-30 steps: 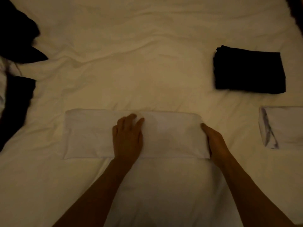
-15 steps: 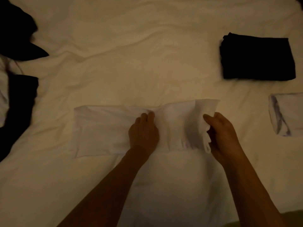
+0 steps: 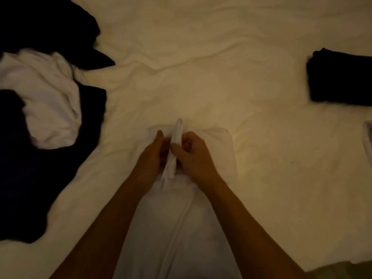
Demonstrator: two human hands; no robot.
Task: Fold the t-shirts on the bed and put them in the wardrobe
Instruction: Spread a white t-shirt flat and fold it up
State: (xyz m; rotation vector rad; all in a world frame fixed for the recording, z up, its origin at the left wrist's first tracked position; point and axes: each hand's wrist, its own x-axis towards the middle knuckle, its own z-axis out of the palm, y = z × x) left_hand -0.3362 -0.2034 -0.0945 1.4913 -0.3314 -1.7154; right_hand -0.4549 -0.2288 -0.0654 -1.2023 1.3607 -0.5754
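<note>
A white t-shirt (image 3: 215, 141), folded into a narrow band, lies on the bed in front of me. Its right end stands up on edge as a flap (image 3: 174, 150) between my two hands. My right hand (image 3: 193, 156) pinches that flap from the right. My left hand (image 3: 151, 158) touches the flap's left side with fingers fairly straight. A folded black t-shirt (image 3: 340, 77) lies at the right. The corner of a folded white t-shirt (image 3: 367, 137) shows at the right edge.
A loose heap of black clothes (image 3: 40, 158) with a crumpled white t-shirt (image 3: 46, 97) in it fills the left side. The cream bedsheet (image 3: 201, 67) is wrinkled across the middle and far side.
My right hand has lifted the shirt's right end and carried it left to my left hand. The view has swung left, showing more of the clothes heap.
</note>
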